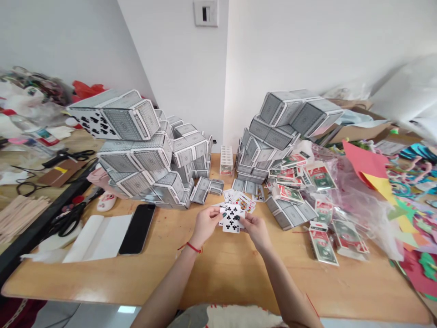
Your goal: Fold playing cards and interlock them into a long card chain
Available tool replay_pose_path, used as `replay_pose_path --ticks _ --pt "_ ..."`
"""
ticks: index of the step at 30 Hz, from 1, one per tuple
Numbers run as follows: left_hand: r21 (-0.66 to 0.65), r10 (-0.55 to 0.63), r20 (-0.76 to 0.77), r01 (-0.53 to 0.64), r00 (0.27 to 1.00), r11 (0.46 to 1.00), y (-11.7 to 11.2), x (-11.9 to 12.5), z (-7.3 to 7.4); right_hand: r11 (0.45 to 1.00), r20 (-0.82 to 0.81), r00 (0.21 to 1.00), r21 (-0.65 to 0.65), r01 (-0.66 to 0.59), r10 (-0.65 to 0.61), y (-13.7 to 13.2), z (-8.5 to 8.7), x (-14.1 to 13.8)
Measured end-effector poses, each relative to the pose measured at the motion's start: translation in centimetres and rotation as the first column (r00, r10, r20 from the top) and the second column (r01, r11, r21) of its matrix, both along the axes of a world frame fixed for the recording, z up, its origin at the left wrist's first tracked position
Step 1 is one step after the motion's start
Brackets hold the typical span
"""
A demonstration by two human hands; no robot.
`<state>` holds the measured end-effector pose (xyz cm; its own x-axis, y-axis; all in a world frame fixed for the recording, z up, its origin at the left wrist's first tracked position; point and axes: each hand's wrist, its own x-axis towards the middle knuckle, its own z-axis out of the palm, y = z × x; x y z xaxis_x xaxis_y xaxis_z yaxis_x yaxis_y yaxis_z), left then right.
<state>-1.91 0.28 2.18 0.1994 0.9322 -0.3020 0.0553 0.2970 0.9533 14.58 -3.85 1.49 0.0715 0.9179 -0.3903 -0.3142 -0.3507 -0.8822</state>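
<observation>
Between my two hands I hold a few playing cards [231,219], the eight of clubs facing me on top and an ace corner showing behind it. My left hand [206,224] pinches the left edge, thumb on the front. Gripping the right edge is my right hand [254,228], its thumb also on the face. Just beyond, loose face-up cards [243,200] lie spread on the table. Tall stacks of boxes built from cards rise on both sides, a left stack [150,155] and a right stack [269,136].
A phone [137,228], white paper [102,237] and black scissors [71,216] lie to the left. Card packs [322,246] and clear plastic wrap [362,209] crowd the right. A small card stand [226,160] is near the wall. The wooden table [218,278] ends close before me.
</observation>
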Motion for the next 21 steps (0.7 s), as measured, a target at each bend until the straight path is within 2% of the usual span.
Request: replay_pose_path --ticks 6,12,15,21 --pt "-0.166 -0.017 0.189 0.049 0.982 0.985 0.1 -0.6 0.8 1.0 -0.009 1.0 0.014 -0.001 0.001 -0.1 0.1 -0.1" --pt "-0.285 -0.072 0.36 0.183 0.93 0.941 -0.1 -1.7 1.4 0.998 -0.001 1.0 0.05 -0.025 0.025 -0.2 0.4 -0.1" --pt "-0.3 -0.087 0.382 0.212 0.92 0.93 0.0 -1.8 1.5 0.996 0.028 0.999 0.081 -0.046 0.044 -0.1 0.8 -0.2" --pt "-0.256 -0.071 0.358 0.171 0.931 0.951 0.0 -1.2 1.9 0.991 0.063 0.997 0.123 -0.054 0.046 0.1 1.4 -0.6"
